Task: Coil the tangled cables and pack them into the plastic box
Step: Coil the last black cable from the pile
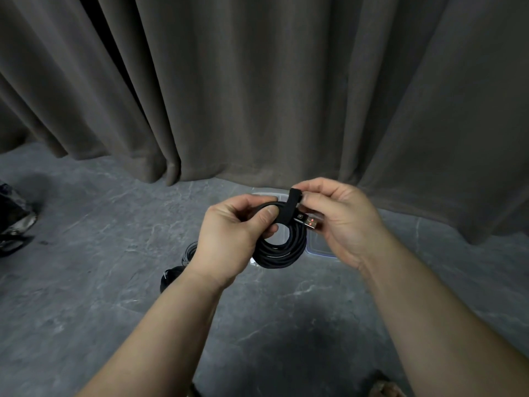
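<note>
The coiled black USB cable (279, 247) hangs in the air between both hands. The left hand (232, 239) pinches the coil's upper left; the right hand (340, 222) pinches the black strap (290, 206) wrapped over its top, beside the USB plug (307, 222). Directly behind the grip, the clear plastic box (320, 249) sits on the grey floor (86, 282); below the left wrist lie two more coiled cables (179, 263).

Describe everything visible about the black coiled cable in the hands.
The black cable is wound into a neat round coil of several loops, matte, perhaps braided. A black strap wraps its top, beside a USB plug. The left hand grips the coil; the right hand pinches the strap end. It hangs above the clear plastic box.
</note>
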